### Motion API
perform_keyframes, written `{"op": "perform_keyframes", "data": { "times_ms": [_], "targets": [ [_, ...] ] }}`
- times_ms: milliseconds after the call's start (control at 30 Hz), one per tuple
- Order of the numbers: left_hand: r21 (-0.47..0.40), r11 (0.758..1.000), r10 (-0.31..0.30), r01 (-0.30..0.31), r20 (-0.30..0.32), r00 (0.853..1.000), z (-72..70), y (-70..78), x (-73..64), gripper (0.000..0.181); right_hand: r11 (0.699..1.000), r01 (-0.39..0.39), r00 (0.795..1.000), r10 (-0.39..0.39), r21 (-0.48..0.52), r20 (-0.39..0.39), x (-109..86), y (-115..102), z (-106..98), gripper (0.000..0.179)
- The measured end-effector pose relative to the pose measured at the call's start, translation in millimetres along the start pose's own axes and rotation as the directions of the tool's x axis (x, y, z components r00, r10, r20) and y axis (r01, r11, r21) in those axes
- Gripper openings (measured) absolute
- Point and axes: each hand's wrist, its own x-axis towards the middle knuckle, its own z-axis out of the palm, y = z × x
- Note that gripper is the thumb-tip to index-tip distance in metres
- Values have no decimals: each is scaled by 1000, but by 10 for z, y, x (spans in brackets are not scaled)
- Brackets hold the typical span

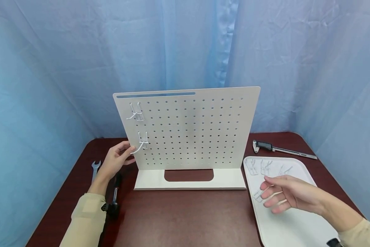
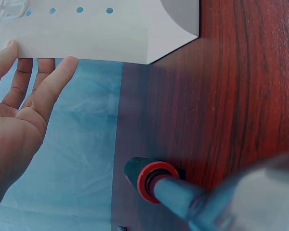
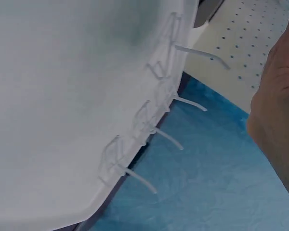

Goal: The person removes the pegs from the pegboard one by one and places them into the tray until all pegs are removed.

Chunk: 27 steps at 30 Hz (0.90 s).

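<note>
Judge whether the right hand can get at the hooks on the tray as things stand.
Probably yes: the right hand holds nothing and hovers over the tray, close to the hooks, and no other object seems to block them.

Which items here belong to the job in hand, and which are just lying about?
Apparently in the job:
pegboard, gripped by the left hand
mounted hooks
tray, under the right hand
loose hooks on it

Seemingly lying about:
caliper
wrench
red-ringed tool
</note>
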Motion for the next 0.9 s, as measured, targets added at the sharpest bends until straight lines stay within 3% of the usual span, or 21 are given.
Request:
{"op": "perform_keyframes", "data": {
  "times_ms": [367,633,900],
  "targets": [
    [-1,1000,-9,9,-5,1000,-5,8,-8,33,979,195,980,-192,-58,59,390,-490,463,36],
    [3,1000,4,-4,-9,1000,-16,-2,-19,32,953,289,957,-290,-90,-2,1066,-661,912,41],
    [17,1000,7,-7,-15,1000,-10,-7,-4,31,946,324,946,-324,-16,-30,1705,-710,1249,53]
  ]
}}
